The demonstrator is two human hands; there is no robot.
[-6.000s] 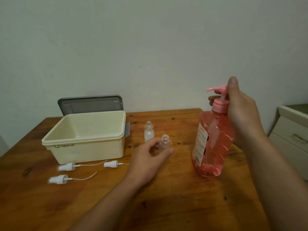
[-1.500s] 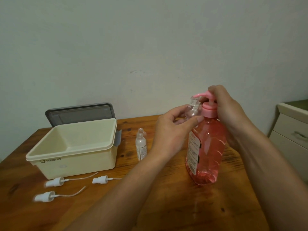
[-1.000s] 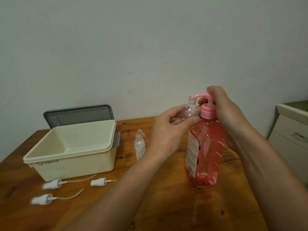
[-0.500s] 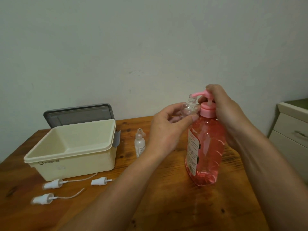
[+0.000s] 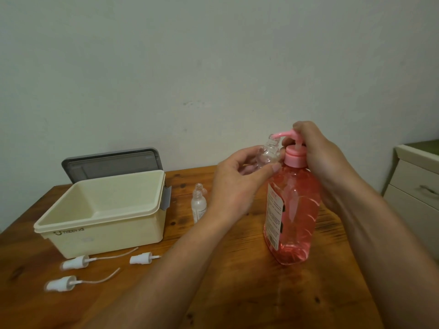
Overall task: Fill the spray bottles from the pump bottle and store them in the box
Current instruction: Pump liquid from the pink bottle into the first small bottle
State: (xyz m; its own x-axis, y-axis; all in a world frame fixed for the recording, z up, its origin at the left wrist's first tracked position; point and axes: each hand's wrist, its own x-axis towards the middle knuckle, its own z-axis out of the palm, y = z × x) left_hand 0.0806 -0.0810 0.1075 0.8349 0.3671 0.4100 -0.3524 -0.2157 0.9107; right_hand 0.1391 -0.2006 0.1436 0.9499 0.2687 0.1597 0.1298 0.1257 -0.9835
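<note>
Lifted off the table since six seconds ago: my left hand (image 5: 237,186) is pinching the clear spray bottle (image 5: 267,155), its mouth under the nozzle. My right hand (image 5: 316,153) is curling over the pump bottle (image 5: 292,210) head. Two spare bottles (image 5: 198,205) are standing beside the box (image 5: 107,233), and three spray caps (image 5: 140,258) are lying in front of it.

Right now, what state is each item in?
Small clear plastic spray bottle: uncapped, tilted, mouth at spout, gripped by left hand.
Pink pump bottle: upright, nearly full, right hand grips pump head.
Cream plastic box: open.
Grey lid: off, behind box.
Two clear bottles: upright, uncapped.
Three white spray caps: lying loose.
</note>
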